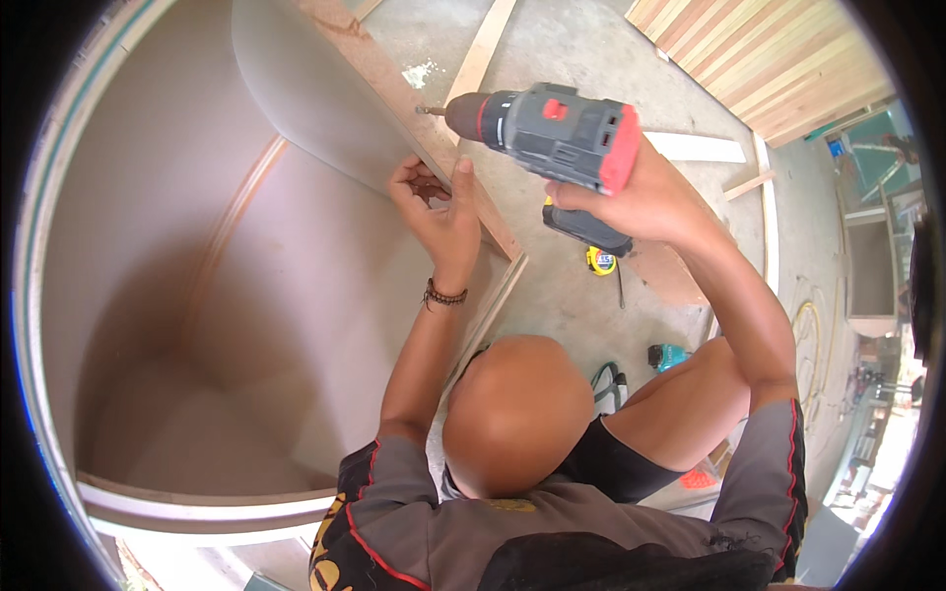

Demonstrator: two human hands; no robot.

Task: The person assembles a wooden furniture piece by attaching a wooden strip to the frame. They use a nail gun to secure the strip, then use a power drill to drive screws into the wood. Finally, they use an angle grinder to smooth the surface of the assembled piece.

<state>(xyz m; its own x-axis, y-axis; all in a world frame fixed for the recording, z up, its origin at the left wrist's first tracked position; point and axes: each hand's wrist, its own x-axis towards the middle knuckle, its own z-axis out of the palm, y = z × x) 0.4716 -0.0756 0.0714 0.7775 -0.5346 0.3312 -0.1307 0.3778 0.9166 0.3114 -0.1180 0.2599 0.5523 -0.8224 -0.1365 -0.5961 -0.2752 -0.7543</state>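
Observation:
My right hand (631, 209) is wrapped round the handle of a grey and red cordless drill (567, 133), held level with its chuck to the left. The thin bit (431, 110) meets the face of a reddish-brown wooden strip (379, 84); whether it has entered the wood I cannot tell. Lower on that strip, my left hand (443, 217) grips its edge, thumb on one side and fingers curled on the other. The strip runs along the rim of a large pale panelled cabinet shell (325, 227), which fills the left of the view.
On the concrete floor lie a yellow tape measure (600, 261), a screwdriver (621, 291) and a teal power tool (668, 357). Wooden strips (480, 44) and a slatted wood panel (769, 59) are farther off. My bent knee (517, 414) is beside the shell.

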